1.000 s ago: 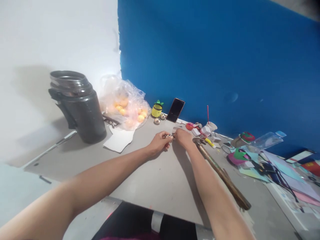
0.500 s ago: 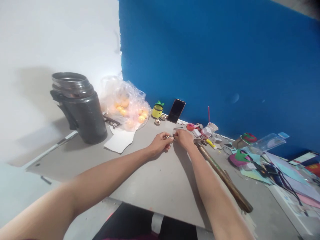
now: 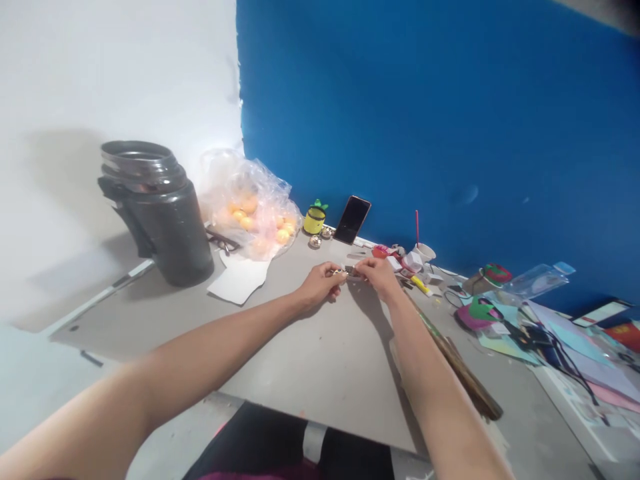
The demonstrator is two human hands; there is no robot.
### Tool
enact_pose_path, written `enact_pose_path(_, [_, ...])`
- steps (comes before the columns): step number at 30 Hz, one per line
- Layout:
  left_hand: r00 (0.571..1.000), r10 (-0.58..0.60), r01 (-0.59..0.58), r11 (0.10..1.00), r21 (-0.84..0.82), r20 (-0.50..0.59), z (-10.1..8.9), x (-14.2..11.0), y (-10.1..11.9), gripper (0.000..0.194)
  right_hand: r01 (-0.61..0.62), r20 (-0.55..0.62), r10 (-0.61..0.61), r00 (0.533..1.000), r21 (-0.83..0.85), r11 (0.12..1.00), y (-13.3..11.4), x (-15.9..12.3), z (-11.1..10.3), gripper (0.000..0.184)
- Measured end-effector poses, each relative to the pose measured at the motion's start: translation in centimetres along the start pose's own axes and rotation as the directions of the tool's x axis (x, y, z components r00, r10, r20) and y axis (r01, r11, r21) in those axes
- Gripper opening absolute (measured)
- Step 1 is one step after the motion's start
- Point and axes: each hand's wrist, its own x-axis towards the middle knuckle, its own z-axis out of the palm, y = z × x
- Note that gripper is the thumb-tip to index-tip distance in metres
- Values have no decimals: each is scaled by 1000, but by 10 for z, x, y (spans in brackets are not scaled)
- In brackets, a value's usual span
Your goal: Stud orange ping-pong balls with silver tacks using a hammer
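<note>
Above the middle of the grey table (image 3: 300, 360), my left hand (image 3: 319, 284) is closed, thumb against fingers, on a small pale, shiny thing (image 3: 338, 272) too small to name. Close by on the right, my right hand (image 3: 379, 275) is also closed in a pinch, at the edge of a small dark piece (image 3: 351, 271). I cannot tell whether the dark piece joins the pale one. A hammer (image 3: 470, 383) with a wooden handle lies right of my right forearm, which hides its head.
A large dark flask (image 3: 175, 230) stands at the left, beside a plastic bag (image 3: 250, 180) of orange fruit and a white paper (image 3: 239, 280). Against the blue wall lean a phone (image 3: 353, 220) and a yellow pot (image 3: 314, 220). Papers, cords and a clear bottle (image 3: 537, 283) clutter the right.
My right hand has moved slightly right, away from my left, and the small dark piece between them now shows. My right forearm now covers the hammer's head. The left hand stays nearly in place.
</note>
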Motion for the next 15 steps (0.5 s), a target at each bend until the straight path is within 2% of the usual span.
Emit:
enact_pose_path(3, [999,26,-28,998,49,40,2,-5,2,25,-59,66,41,997,296,953,14,-16,1,27])
enact_pose_path(5, [994,37,-44,997,70,100,4,-9,3,25,-150,169,61,984,582,799,23,-28,4,30])
enact_pose_path(7, [985,38,-55,994,97,168,5,-13,5,28,-240,264,51,963,760,604,28,-37,6,36])
enact_pose_path(8, [980,37,-63,990,126,195,5,-15,5,30,-262,287,42,957,791,553,30,-40,7,37])
enact_pose_path(10, [973,40,-86,977,197,228,5,-16,7,33,-274,301,29,953,816,509,32,-42,9,38])
enact_pose_path(15, [960,73,-147,953,266,269,4,-16,8,41,-288,312,35,949,821,493,35,-37,13,38])
